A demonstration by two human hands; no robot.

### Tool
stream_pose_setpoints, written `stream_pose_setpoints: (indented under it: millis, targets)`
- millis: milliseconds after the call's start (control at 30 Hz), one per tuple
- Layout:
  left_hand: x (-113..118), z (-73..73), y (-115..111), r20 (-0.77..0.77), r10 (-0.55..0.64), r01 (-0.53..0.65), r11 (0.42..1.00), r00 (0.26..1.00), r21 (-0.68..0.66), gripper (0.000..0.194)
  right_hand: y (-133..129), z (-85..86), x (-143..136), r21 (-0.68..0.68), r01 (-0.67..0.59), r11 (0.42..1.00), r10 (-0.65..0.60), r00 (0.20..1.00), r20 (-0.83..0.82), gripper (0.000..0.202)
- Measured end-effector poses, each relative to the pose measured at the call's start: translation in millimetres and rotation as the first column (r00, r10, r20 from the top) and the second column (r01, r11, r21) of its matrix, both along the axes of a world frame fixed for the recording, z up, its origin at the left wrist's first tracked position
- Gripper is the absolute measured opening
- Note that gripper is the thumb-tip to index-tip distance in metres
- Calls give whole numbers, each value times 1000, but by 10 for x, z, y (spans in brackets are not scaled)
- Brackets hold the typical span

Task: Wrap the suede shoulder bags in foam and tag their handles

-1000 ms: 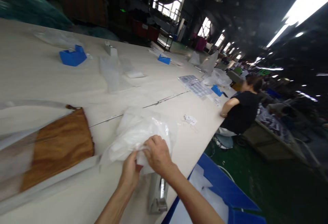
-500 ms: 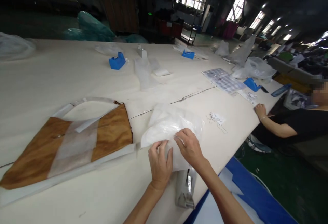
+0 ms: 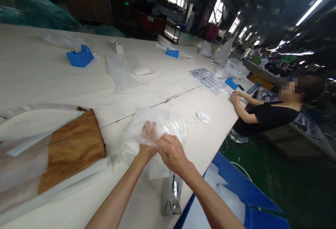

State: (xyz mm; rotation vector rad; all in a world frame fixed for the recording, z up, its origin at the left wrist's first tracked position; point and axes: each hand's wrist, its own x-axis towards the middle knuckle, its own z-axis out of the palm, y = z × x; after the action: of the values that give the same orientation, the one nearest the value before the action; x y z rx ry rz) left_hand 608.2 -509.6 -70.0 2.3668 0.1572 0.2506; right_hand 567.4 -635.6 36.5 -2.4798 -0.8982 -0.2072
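A clear plastic bag (image 3: pixel 173 122) lies on the white table in front of me. My left hand (image 3: pixel 149 134) reaches into its mouth, its fingers stretched out and seen blurred through the film. At the bag's near edge, my right hand (image 3: pixel 172 152) pinches the film between thumb and fingers, close beside my left wrist. A metal tape dispenser (image 3: pixel 172 195) stands just below my hands, partly under a white sheet. To the left is a brown handbag (image 3: pixel 76 147) with white wrapping around its middle and strap, lying on white paper and cut off by the view's edge.
Blue tape dispensers (image 3: pixel 80 57) stand across the table (image 3: pixel 136 98). A pile of tags (image 3: pixel 202 117) lies right of the bag, with printed sheets (image 3: pixel 207 78) beyond. A co-worker (image 3: pixel 270 117) sits at the right edge. Below is a blue bin (image 3: pixel 241 183) holding white sheets.
My left hand has gone from the near edge of the plastic bag into it. My right hand still pinches the edge. The view has turned right, so the handbag sits farther left.
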Motion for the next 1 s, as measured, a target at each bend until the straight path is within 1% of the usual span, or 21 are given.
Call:
stream_pose_setpoints:
  millis: [67, 167, 267, 333, 400, 467, 533, 600, 667, 733, 767, 833, 900, 933, 967, 1000]
  targets:
    - [2, 39, 41, -22, -44, 44, 999, 999, -9, 66, -102, 15, 50, 59, 61, 996, -57, 996, -75, 18]
    - [-157, 209, 161, -39, -122, 122, 992, 992, -12, 61, -241, 47, 102, 168, 84, 982, -51, 981, -188, 18]
    - [-487, 413, 269, -46, -178, 178, 984, 983, -4, 56, -298, 73, 117, 258, 142, 956, -68, 958, -277, 16]
    - [-743, 489, 290, -22, -187, 187, 982, 982, 20, 55, -292, 74, 117, 297, 174, 939, -70, 941, -330, 15]
    - [-947, 475, 275, 12, -224, 222, 972, 975, 78, 55, -270, 57, 116, 315, 182, 931, -58, 929, -364, 15]
    - [-1052, 386, 256, 20, -255, 250, 959, 967, 134, 54, -254, 28, 121, 317, 190, 929, -62, 926, -373, 17]
    - [-1085, 280, 252, 8, -217, 214, 965, 976, 151, 52, -263, 3, 131, 316, 210, 925, -81, 923, -377, 18]
    - [-1127, 217, 252, 28, -145, 139, 979, 989, 146, 52, -298, 1, 138, 315, 235, 919, -102, 917, -387, 19]
    - [-1227, 216, 232, 76, -129, 117, 982, 989, 149, 48, -340, 24, 135, 318, 248, 915, -109, 911, -397, 19]
    - [-1351, 254, 177, 124, -184, 163, 974, 975, 156, 42, -370, 60, 121, 325, 250, 912, -105, 908, -405, 20]
    - [-1393, 277, 141, 141, -238, 214, 963, 961, 165, 40, -378, 77, 112, 329, 250, 910, -102, 908, -407, 20]
    - [-1385, 311, 68, 128, -372, 339, 914, 919, 223, 41, -384, 103, 89, 340, 251, 906, -98, 907, -409, 21]
    - [-1233, 319, 19, 41, -461, 428, 851, 887, 304, 50, -388, 115, 66, 347, 258, 902, -101, 906, -412, 22]
    - [-1117, 311, 7, -9, -470, 445, 830, 883, 335, 55, -394, 117, 56, 347, 264, 900, -105, 904, -415, 22]
    - [-988, 296, 2, -49, -456, 443, 824, 888, 352, 59, -402, 119, 47, 344, 272, 899, -112, 901, -419, 22]
    - [-859, 273, -1, -74, -429, 426, 832, 900, 355, 60, -413, 121, 40, 339, 281, 898, -120, 898, -424, 23]
